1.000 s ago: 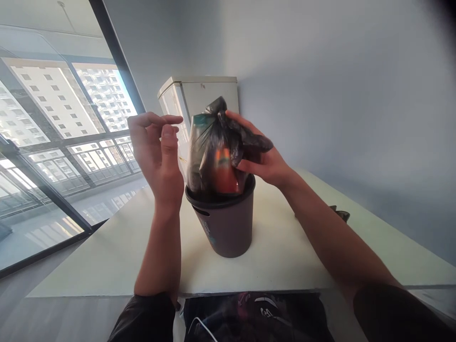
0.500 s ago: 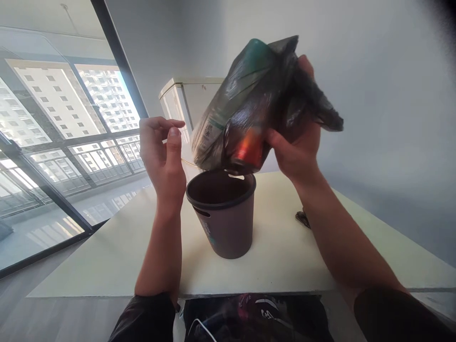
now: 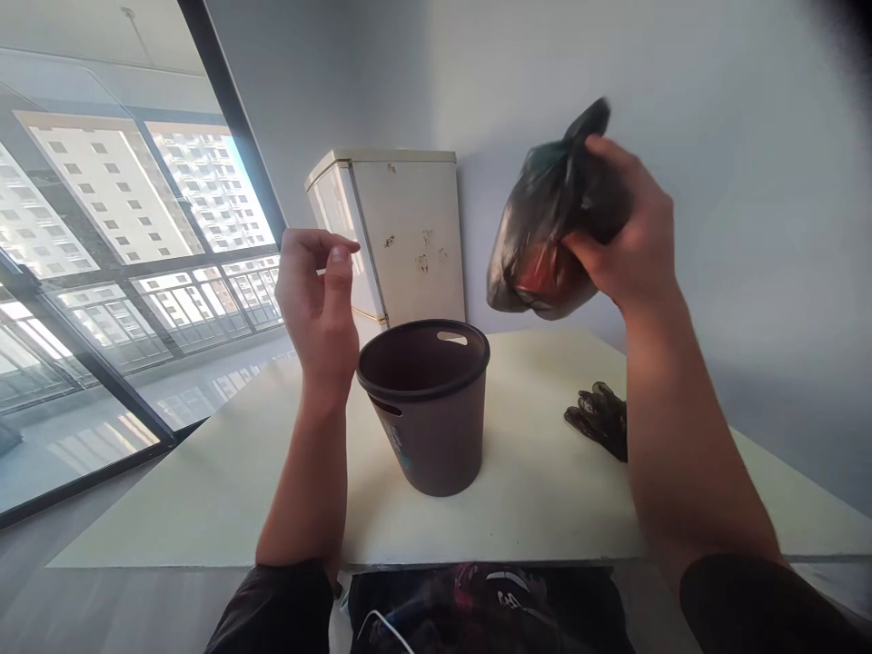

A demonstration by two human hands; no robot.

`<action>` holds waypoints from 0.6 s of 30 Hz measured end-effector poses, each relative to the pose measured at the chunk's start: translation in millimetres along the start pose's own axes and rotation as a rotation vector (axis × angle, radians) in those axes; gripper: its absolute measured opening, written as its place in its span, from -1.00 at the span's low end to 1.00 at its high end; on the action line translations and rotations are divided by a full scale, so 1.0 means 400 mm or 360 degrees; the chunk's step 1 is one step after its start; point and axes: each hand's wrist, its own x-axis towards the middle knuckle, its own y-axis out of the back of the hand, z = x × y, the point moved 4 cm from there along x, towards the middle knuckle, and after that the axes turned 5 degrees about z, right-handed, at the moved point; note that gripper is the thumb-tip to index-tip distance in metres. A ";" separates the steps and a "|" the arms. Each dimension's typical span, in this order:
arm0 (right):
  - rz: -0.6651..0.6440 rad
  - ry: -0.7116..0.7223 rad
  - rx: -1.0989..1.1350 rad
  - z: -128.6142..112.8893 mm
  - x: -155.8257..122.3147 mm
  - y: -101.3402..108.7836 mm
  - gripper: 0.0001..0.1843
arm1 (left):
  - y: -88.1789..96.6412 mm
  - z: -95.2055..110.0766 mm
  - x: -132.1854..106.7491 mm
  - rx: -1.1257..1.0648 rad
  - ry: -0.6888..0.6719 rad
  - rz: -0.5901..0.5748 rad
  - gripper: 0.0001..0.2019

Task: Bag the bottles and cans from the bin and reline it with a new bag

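Observation:
My right hand (image 3: 630,241) is raised at the upper right and closed on a full black rubbish bag (image 3: 545,227), through which red and green things show. The bag hangs in the air to the right of and above a brown plastic bin (image 3: 429,413), whose inside now looks bare. The bin stands on a white table (image 3: 204,490). My left hand (image 3: 317,300) is held up just left of the bin's rim, fingers loosely curled with thumb and forefinger close together, and holds nothing.
A crumpled black bag or glove (image 3: 600,418) lies on the table to the right of the bin. A white, stained fridge (image 3: 395,236) stands behind the table against the wall. Large windows (image 3: 102,236) fill the left side.
My right hand lifted the black bag out of the bin and carried it up and to the right. My left hand stayed almost still beside the bin.

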 end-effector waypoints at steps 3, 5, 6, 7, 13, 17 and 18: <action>-0.0358 -0.0166 -0.0112 0.049 -0.007 -0.009 -0.34 | -0.001 0.002 -0.001 0.0024 -0.0012 -0.0020 -0.64; -0.0532 -0.0327 -0.0254 0.099 -0.014 -0.018 -0.56 | -0.003 0.003 -0.001 0.0024 -0.0006 -0.0030 -0.63; -0.0584 -0.0411 -0.0354 0.125 -0.017 -0.022 -0.71 | -0.003 0.002 -0.001 0.0015 0.0007 -0.0028 -0.64; -0.0625 -0.0495 -0.0470 0.150 -0.019 -0.023 -0.82 | -0.003 0.000 -0.001 0.0001 0.0023 -0.0025 -0.65; -0.0884 -0.0921 -0.0812 0.230 -0.034 -0.026 -0.73 | -0.003 -0.002 0.000 -0.0068 0.0027 -0.0021 -0.71; -0.1098 -0.1035 -0.0829 0.257 -0.049 -0.040 -0.68 | -0.007 0.004 -0.001 -0.0064 0.0043 -0.0080 -0.72; -0.1163 -0.1016 -0.0833 0.266 -0.053 -0.047 -0.69 | -0.008 0.005 -0.001 -0.0068 0.0043 -0.0093 -0.72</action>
